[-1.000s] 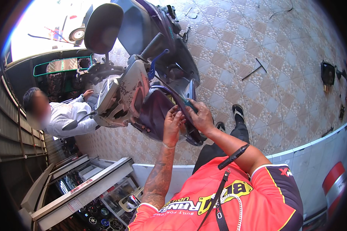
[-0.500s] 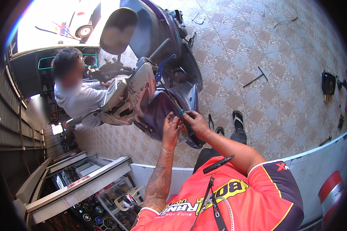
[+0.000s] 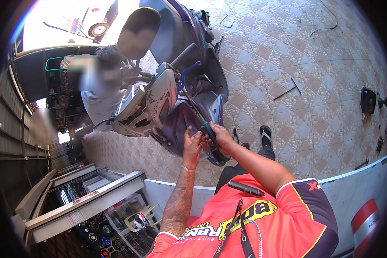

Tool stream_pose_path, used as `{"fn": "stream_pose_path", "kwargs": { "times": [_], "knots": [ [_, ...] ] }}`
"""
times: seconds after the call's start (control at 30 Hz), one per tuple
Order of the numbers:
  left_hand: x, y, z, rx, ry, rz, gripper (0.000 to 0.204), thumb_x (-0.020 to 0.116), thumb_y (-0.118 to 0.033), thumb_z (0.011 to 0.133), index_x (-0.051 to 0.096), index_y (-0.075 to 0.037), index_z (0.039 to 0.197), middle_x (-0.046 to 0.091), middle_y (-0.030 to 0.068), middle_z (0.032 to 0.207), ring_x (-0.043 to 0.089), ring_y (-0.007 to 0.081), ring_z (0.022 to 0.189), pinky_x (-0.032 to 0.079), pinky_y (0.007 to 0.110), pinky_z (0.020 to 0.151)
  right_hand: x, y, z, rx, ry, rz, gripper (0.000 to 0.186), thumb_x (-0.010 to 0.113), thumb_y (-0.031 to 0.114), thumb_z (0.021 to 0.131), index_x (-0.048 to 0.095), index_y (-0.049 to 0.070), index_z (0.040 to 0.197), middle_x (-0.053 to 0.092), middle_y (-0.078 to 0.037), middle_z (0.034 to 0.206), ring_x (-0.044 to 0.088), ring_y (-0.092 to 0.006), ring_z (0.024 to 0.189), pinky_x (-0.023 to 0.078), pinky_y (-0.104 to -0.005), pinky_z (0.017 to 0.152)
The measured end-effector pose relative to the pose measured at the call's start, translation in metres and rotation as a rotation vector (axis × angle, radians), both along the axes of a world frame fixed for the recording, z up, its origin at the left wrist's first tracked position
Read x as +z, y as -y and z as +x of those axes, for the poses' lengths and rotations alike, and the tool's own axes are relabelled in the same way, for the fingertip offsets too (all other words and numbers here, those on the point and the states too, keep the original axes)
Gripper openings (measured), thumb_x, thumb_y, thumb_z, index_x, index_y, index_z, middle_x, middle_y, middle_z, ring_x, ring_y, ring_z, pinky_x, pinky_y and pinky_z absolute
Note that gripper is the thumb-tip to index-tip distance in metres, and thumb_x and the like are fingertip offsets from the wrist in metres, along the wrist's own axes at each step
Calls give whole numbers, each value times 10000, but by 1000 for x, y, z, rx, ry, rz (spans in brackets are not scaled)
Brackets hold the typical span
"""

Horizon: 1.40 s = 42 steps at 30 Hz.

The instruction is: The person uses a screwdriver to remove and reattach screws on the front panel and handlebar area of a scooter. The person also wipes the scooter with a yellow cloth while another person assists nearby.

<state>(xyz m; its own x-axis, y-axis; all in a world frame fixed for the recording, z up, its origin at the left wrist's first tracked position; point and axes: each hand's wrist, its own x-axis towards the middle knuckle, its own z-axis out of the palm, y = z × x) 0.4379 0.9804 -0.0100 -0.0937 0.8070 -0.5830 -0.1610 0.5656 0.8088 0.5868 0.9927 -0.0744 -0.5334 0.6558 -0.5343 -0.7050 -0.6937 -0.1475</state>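
My right hand (image 3: pixel 222 136) is closed round the teal handle of a long-shafted screwdriver (image 3: pixel 207 128), whose shaft slants up and left in front of the scooter's front panels. Beside it, my left hand (image 3: pixel 193 144) is turned palm up with the fingers curled inward; whatever lies in them is too small to make out. Both hands are over the lower front of a purple scooter (image 3: pixel 176 129). Its scuffed grey handlebar cover (image 3: pixel 161 92) and blue brake lever (image 3: pixel 188 74) are just beyond. Where the screwdriver's tip rests, I cannot tell.
Across the scooter, a person in a light top (image 3: pixel 96 105) leans in. A T-shaped wrench (image 3: pixel 288 89) lies on the tiled floor at right, with a black part (image 3: pixel 367 101) farther over. A glass display case (image 3: pixel 129 215) stands at lower left, a red and white drum (image 3: pixel 365 221) at lower right.
My right hand has slid down and turned, so more of the screwdriver's handle shows. My left hand stays close by. The person across has bent forward toward the handlebar.
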Motion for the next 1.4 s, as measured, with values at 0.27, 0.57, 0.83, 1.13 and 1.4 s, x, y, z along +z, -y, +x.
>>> {"fn": "stream_pose_path", "kwargs": {
  "times": [0.27,0.57,0.83,1.13,1.4],
  "knots": [
    [5,-2,10,52,-10,-11,724,671,-207,1016,183,-132,1547,645,76,1076,681,132,924,561,255,751,-3,0,-6,-75,53,140,331,625,370,1037,622,62,1159,682,-28,901,634,-95,799,507,-262,676],
    [5,-5,10,25,-84,-49,743,627,-210,1039,114,-137,1571,667,74,1074,685,156,948,588,339,829,-9,-3,0,-129,243,208,376,611,420,1038,636,65,1159,671,-25,927,638,-102,765,516,-254,683],
    [6,-4,15,58,-38,-14,762,687,-209,1007,167,-152,1562,631,53,1043,666,103,860,538,241,725,-6,-5,4,-75,186,168,415,618,439,1029,619,51,1178,679,-28,928,636,-98,735,495,-255,624],
    [6,-1,15,72,-66,-20,801,706,-219,995,156,-156,1574,611,47,1022,657,103,842,539,241,708,-3,-6,12,-20,112,193,358,633,412,1029,616,77,1153,674,-22,925,624,-78,760,504,-251,639],
    [2,1,10,37,-73,-24,856,679,-216,1012,53,-172,1594,649,49,1029,661,127,890,569,307,812,-10,-3,15,22,171,207,308,606,400,1048,658,100,1099,667,11,844,605,-71,701,493,-240,618]
  ]
}}
